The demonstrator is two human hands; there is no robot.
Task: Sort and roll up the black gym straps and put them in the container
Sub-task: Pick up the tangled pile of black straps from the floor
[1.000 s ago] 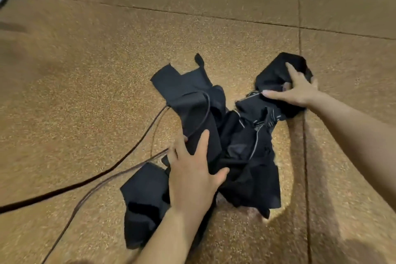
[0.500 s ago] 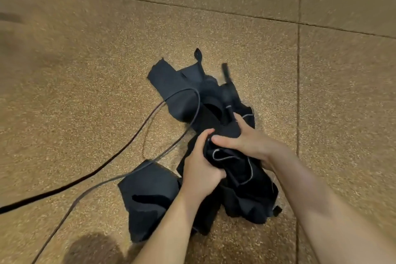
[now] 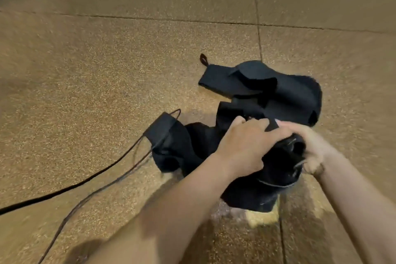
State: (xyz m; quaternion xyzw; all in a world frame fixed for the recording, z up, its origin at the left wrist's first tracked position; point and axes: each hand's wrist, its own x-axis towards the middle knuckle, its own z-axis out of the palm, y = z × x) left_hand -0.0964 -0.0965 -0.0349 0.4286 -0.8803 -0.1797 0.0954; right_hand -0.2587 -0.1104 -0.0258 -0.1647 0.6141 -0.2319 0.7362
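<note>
Quick count: two hands in shot, one left hand (image 3: 242, 146) and one right hand (image 3: 310, 148), plus one tangled heap of black gym straps (image 3: 289, 96). Honestly can't tell how many separate straps are in there, it's all bunched together, though exactly one little loop tab (image 3: 203, 59) pokes out at the far end. Two lines trail off left, one thick black cable (image 3: 53, 194) and one thinner cord (image 3: 85, 197), and the seams split the floor (image 3: 107, 70) into four visible mat panels.
</note>
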